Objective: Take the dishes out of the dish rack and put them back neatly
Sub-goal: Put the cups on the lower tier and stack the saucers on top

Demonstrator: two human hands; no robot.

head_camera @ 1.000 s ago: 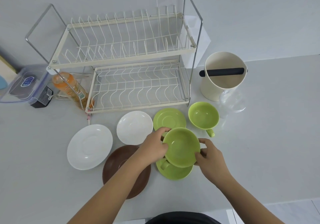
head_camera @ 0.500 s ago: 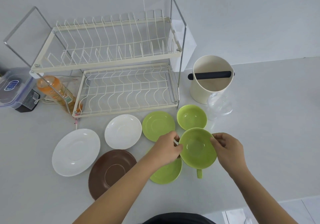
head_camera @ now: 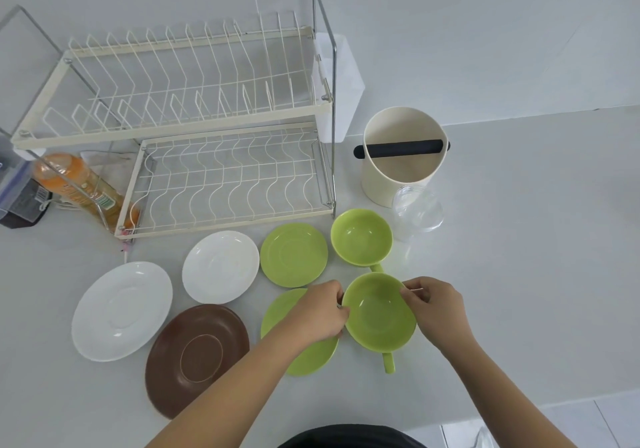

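On the white worktop (head_camera: 519,274), at about five o'clock from the two-tier dish rack (head_camera: 194,128), a person is holding a green cup (head_camera: 381,312) by its rim with both hands. The left hand (head_camera: 320,312) is pinching the rim at the cup's nine o'clock side, its grip curled over the edge, while the right hand (head_camera: 436,309) is pinching the rim at two o'clock with fingertips pressed together on it. The cup's handle is pointing toward six o'clock. Whether the cup is resting on the worktop or hanging just above it, I cannot tell. Partly under the left hand, a green saucer (head_camera: 311,357) is lying flat just beside the cup. At twelve o'clock from the held cup a second green cup (head_camera: 362,236) is sitting upright, with another green saucer (head_camera: 294,255) at its nine o'clock. Further toward nine o'clock are lying a small white saucer (head_camera: 220,267), a larger white saucer (head_camera: 121,310) and a brown saucer (head_camera: 197,357). Both rack tiers are standing bare of dishes. A cream canister (head_camera: 401,184) with a black bar is standing at three o'clock from the rack, a clear cup (head_camera: 417,213) touching its front.
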